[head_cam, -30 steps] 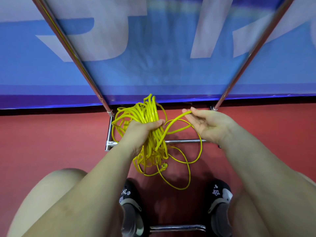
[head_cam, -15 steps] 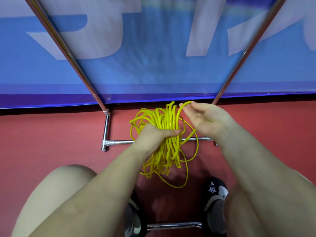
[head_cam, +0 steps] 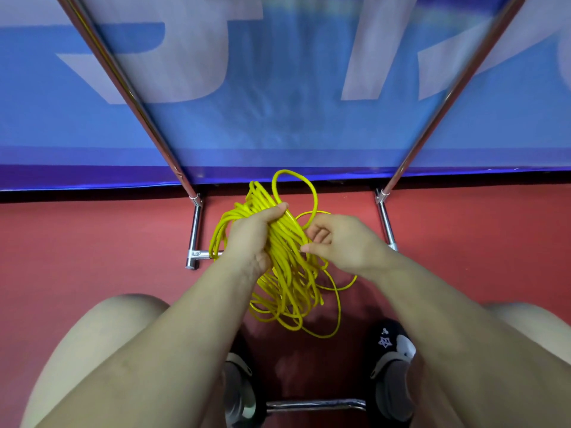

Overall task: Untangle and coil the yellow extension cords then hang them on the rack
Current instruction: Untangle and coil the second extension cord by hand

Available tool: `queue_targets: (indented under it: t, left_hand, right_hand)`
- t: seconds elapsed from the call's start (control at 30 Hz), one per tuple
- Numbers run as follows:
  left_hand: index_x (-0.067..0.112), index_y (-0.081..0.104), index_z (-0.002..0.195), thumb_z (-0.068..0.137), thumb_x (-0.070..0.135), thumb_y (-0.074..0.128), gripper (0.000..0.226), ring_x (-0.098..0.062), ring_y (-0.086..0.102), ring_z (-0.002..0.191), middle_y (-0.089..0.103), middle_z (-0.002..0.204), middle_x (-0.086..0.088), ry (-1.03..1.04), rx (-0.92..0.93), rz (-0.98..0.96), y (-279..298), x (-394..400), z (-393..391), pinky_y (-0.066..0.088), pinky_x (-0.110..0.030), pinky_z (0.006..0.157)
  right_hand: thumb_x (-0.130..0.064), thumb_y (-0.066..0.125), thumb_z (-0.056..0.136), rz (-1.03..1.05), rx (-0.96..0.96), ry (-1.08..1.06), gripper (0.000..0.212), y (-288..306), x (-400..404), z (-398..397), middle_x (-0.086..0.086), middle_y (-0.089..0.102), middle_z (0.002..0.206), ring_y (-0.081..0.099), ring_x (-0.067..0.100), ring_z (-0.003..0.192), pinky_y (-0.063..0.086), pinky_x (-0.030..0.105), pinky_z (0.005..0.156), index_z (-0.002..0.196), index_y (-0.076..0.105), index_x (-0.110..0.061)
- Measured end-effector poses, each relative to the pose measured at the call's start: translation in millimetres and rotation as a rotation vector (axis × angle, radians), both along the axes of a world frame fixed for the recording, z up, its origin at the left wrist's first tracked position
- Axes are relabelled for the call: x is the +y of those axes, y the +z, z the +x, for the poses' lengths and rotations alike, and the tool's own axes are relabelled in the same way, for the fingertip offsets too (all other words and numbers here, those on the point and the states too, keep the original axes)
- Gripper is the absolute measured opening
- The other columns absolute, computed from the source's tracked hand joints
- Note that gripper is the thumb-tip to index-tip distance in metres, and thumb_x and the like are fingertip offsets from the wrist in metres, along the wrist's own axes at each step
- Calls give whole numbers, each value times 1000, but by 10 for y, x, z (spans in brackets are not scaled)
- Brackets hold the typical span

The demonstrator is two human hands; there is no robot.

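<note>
Right hand (head_cam: 343, 245) has dropped beside the limp, light yellow extension cord (head_cam: 284, 257), pinching one strand; left hand (head_cam: 253, 233) grips the bundle mid-coil.

Left hand (head_cam: 251, 234) has turned the yellow cord bundle (head_cam: 284, 267) more upright since 0.5 s ago; its thumb now lies across the top of the strands. Right hand (head_cam: 343, 242) has dropped from the top loop to mid-bundle, fingers (head_cam: 318, 233) curled, pinching a strand. A free loop now stands above the bundle.
</note>
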State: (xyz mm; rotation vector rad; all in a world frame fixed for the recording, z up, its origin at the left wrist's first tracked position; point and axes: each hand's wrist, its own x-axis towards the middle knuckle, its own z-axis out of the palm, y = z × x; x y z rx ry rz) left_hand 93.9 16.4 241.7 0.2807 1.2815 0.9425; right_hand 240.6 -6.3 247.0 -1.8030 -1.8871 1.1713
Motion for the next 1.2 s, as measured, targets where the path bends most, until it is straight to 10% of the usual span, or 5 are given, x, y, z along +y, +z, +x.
queue_targets:
  t: [0.4,0.63,0.83,1.2]
  left_hand:
    - [0,65,79,78,4,70,7,-24,68,57,69,68,-13,86,-1,33,-7,79,-26,58,-41,54]
    - [6,66,81,83,9,67,4,-24,66,59,65,68,-8,161,-49,26,20,159,-202,58,-48,59]
    - [7,66,80,86,12,65,7,-16,63,46,64,54,-2,172,-29,36,19,159,-260,56,-39,49]
    - [5,67,77,83,7,67,6,-13,63,47,66,56,-2,-11,40,68,-25,62,-38,53,-25,48]
  right_hand:
    - [-24,48,95,405,-85,-48,13,85,-7,51,0,66,86,60,26,84,48,40,74,100,57,-16]
    - [-33,50,94,-171,-232,203,27,-23,-41,220,-7,43,61,44,15,62,37,30,65,69,44,-23]
    - [-9,62,87,-44,23,10,27,-9,-4,367,4,59,85,63,25,84,49,33,80,81,47,-31]
    - [-6,65,84,-22,439,-273,19,181,77,173,3,58,84,66,10,56,53,25,55,100,60,-14]
